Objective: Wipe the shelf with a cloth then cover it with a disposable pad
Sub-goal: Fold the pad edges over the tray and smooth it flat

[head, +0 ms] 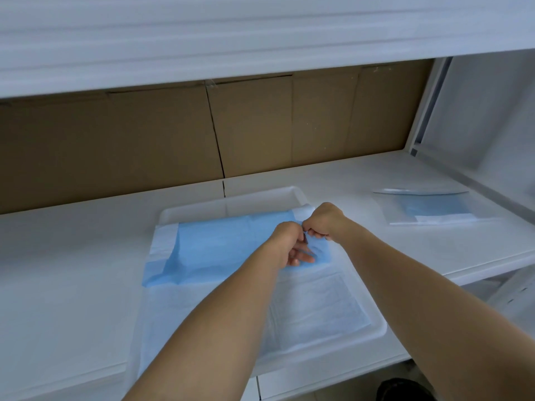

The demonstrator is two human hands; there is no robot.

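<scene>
soft even daylight, faint shadows; upper shelf edge [202, 39] motion-blurred; wide-angle edge bending.

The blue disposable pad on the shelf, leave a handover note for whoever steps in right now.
Right hand: fingers curled, pinching the far right edge of the blue and white disposable pad.
Left hand: on the pad beside it, fingers partly extended.
The pad lies half unfolded over the white plastic tray on the white shelf.
A clear packet holding another blue pad lies further right.
No cloth in view.
Left: finish unfolding and spread the pad flat.
</scene>
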